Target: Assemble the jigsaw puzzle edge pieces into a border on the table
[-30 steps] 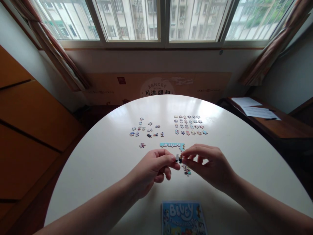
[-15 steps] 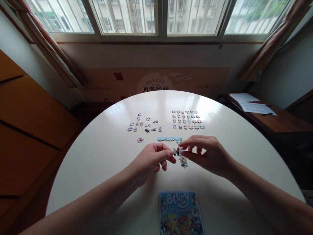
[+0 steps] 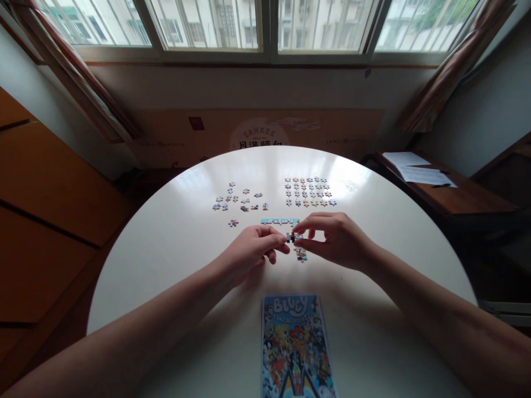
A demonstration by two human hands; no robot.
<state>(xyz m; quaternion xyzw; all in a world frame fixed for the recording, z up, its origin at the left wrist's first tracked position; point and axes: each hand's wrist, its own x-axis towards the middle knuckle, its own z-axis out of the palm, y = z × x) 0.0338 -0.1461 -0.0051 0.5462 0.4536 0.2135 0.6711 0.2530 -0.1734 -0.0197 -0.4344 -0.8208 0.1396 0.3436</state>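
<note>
Above the table, my left hand [image 3: 259, 243] pinches a small dark-and-grey puzzle piece [image 3: 289, 237] between thumb and forefinger. My right hand [image 3: 338, 237] meets it from the right, thumb and forefinger closing on pieces at the same spot. Exactly where the two pieces touch is hard to make out. Just behind the fingers lies a joined light-blue puzzle strip [image 3: 276, 221]. A joined multicoloured section [image 3: 301, 254] shows below my right thumb; the part between is hidden by my fingers.
Loose pieces [image 3: 235, 198] are scattered at the left, with one cluster [image 3: 233, 223] nearer. Several pieces stand in rows [image 3: 307, 194] at the back right. A Bluey picture sheet [image 3: 294, 348] lies in front on the round white table [image 3: 166, 265]. Papers [image 3: 418, 174] rest on a side desk.
The view has tipped down slightly, showing more of the picture sheet. Both hands remain together at the joined section, and my right fingers have come closer to the piece in my left hand.
</note>
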